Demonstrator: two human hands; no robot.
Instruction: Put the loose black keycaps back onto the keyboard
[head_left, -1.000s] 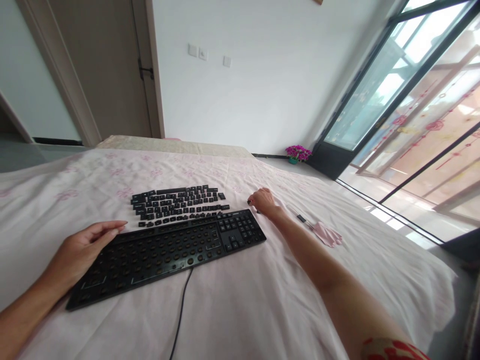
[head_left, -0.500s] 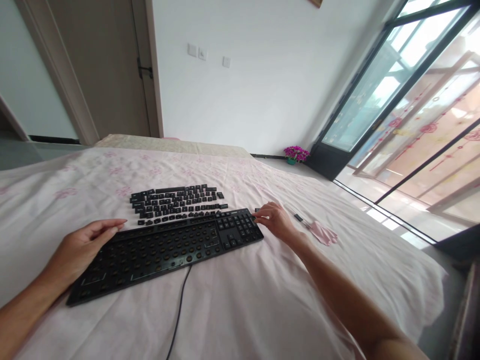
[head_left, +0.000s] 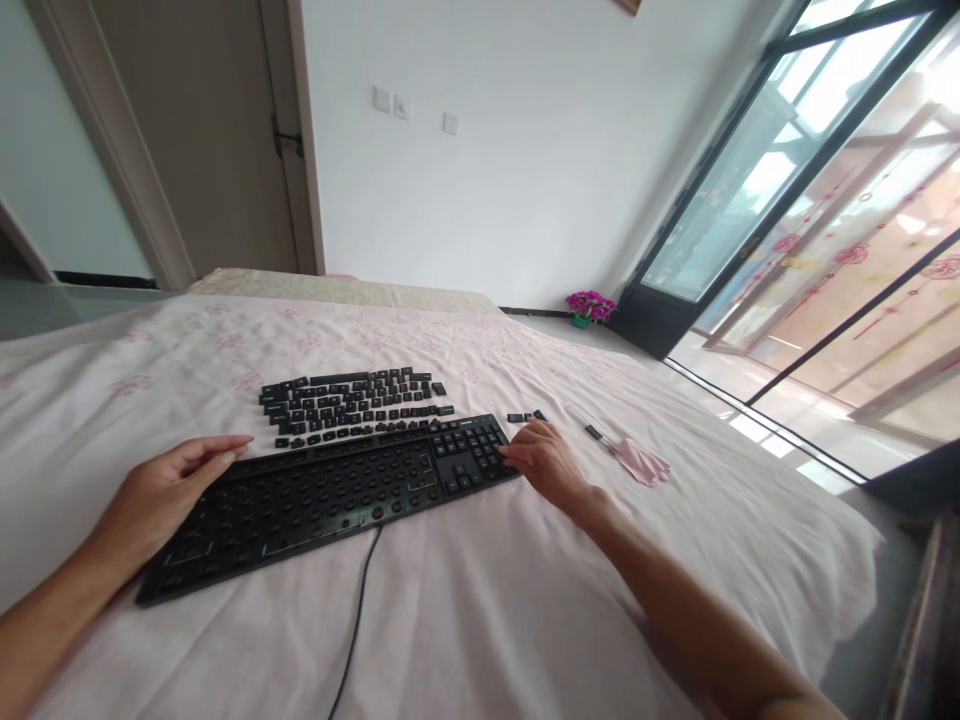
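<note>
A black keyboard point(head_left: 307, 495) lies slantwise on the bed, its main section stripped of keycaps. Its number pad point(head_left: 471, 450) still carries caps. My left hand point(head_left: 176, 485) covers the keyboard's left end, with thumb and index finger close together at the back edge. At the number pad's right edge is my right hand point(head_left: 544, 460), its fingers bent and pressed together on the keys there. Whatever lies under those fingertips is hidden. Behind the keyboard, loose black keycaps point(head_left: 352, 405) sit in rows. A few more keycaps point(head_left: 514, 418) lie just beyond my right hand.
A pink cloth point(head_left: 643, 462) lies right of my right hand, beside a small tool point(head_left: 600, 438) with a dark end. The keyboard's cable point(head_left: 356, 620) runs toward me over the pale bedsheet point(head_left: 465, 600). Purple flowers point(head_left: 591, 305) stand by the glass door.
My right hand has moved toward me along the number pad's right edge, uncovering keycaps behind it. My left hand stays at the keyboard's left end.
</note>
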